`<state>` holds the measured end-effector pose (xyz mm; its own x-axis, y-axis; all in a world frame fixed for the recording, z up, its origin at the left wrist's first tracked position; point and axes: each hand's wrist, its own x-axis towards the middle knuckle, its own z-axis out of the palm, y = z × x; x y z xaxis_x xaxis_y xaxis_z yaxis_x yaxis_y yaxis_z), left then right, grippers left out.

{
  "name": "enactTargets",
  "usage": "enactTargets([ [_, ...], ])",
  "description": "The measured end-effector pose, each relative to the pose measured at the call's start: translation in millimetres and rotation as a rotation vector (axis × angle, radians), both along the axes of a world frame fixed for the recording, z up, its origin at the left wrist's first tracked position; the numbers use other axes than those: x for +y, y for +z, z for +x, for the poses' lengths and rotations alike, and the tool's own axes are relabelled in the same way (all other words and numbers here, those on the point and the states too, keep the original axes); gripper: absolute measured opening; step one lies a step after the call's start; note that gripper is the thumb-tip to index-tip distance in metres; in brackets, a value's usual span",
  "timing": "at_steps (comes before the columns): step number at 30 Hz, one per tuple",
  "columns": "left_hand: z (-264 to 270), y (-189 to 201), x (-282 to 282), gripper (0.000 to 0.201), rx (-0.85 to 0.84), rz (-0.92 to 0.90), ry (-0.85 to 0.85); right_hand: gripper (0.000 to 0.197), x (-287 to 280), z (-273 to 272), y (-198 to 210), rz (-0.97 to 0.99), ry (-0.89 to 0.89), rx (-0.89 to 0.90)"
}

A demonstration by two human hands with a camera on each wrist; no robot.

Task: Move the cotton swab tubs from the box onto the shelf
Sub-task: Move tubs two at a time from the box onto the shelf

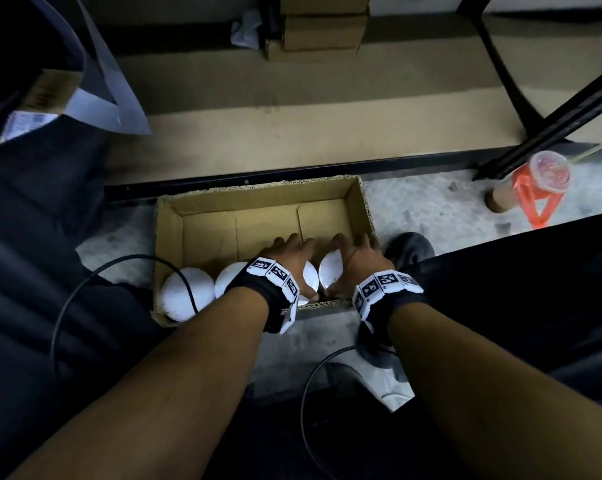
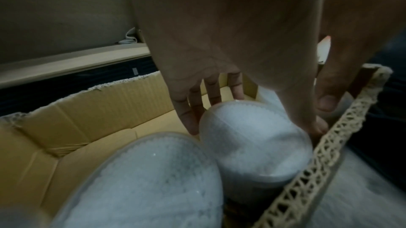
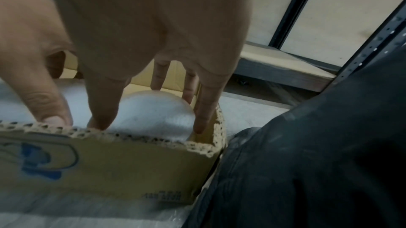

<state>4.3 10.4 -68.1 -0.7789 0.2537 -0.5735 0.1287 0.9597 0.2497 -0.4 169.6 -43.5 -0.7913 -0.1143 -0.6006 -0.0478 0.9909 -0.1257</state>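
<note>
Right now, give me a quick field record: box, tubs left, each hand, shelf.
box: open cardboard box on the floor, far half bare
tubs in box: four white-topped tubs in view, in a row along the near wall
left hand: fingers spread down around third tub from left, grip closing
right hand: fingers and thumb curled round the rightmost tub, in the box's right corner
loose tubs: leftmost tub and second tub, untouched
shelf: low board just beyond the box, no tubs seen on it
</note>
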Motion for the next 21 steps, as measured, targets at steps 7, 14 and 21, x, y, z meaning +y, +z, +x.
enactTargets([
  [7,-0.2,-7.4,1.2,0.101,0.038,-0.002,-0.011,0.089,-0.8,-1.3,-5.6,-0.011,0.014,0.023],
  [14,-12.1,2.7,1.2,0.089,-0.018,0.016,0.055,0.104,-3.7,-7.6,-4.0,-0.03,-0.029,0.026],
  [21,-7.6,-1.3,-3.0,0.094,0.057,-0.022,0.034,0.094,-5.5,-7.3,-12.1,-0.037,-0.027,0.083],
])
